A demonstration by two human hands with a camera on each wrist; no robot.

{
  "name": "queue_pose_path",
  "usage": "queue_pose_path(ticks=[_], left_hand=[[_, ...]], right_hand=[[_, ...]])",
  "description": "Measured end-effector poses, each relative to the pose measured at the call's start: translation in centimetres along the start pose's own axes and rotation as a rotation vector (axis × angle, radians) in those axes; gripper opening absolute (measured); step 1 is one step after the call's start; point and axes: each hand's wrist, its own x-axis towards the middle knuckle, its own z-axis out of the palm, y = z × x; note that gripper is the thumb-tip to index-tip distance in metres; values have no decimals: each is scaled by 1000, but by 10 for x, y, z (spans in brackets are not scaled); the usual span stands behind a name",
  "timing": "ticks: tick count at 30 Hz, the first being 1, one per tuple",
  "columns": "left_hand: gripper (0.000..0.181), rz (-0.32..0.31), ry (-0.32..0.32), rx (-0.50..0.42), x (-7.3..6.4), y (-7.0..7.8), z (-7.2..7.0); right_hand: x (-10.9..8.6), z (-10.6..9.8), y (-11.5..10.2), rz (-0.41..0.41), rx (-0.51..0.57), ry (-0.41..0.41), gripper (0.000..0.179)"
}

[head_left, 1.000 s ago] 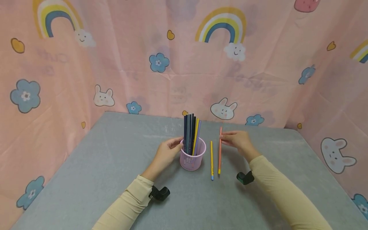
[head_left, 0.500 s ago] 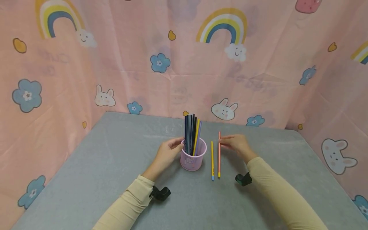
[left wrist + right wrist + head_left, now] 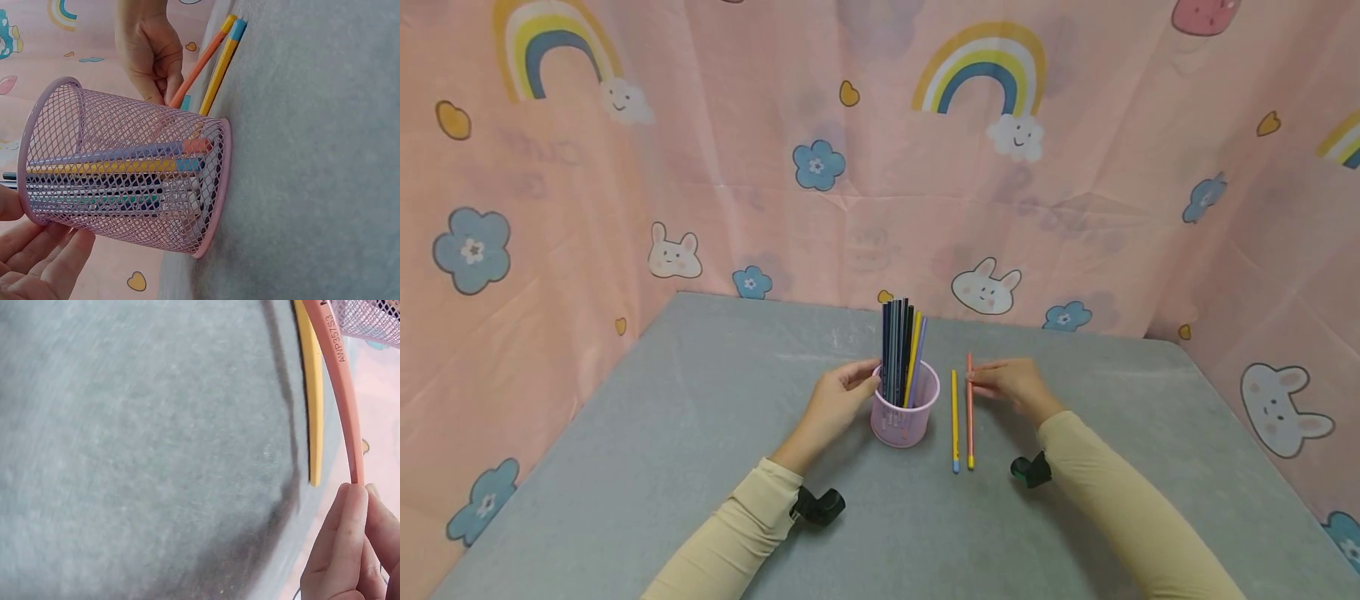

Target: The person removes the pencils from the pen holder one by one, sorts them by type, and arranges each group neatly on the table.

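Note:
My left hand (image 3: 835,408) grips the rim of a pink mesh pencil cup (image 3: 901,432), thumb in front and fingers behind; the left wrist view shows its fingertips (image 3: 75,256) against the mesh. Upright in the cup stand several dark pencils (image 3: 893,346), a yellow pencil (image 3: 913,358) and a purple pencil (image 3: 920,358). To the right of the cup, my right hand (image 3: 1011,386) pinches an orange pencil (image 3: 970,425) near its far end, its yellow-tipped end towards me. A yellow pencil (image 3: 955,417) with a blue end lies between the cup and the orange pencil, nearly parallel to it.
The grey table (image 3: 715,467) stretches around both hands. Behind and at both sides hangs a pink patterned cloth (image 3: 895,192). A black wrist camera (image 3: 818,505) is strapped to the left forearm, another black camera (image 3: 1030,471) to the right.
My right hand has moved left and towards me with the orange pencil, bringing it closer to the yellow one. My left hand stays at the cup.

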Motion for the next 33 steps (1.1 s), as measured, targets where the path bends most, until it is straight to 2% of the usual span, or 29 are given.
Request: queue_pose_path(ticks=[10,17,33], left_hand=[[35,13,-9,-20,0,1,0],[34,1,-23,-4,-18,37,-3],[35,-12,-20,1,-19,39,-4]], right_hand=[[6,2,5,2,56,-19,35],[8,5,10,10,-39,4,33],[16,10,10,66,-180,91,32]])
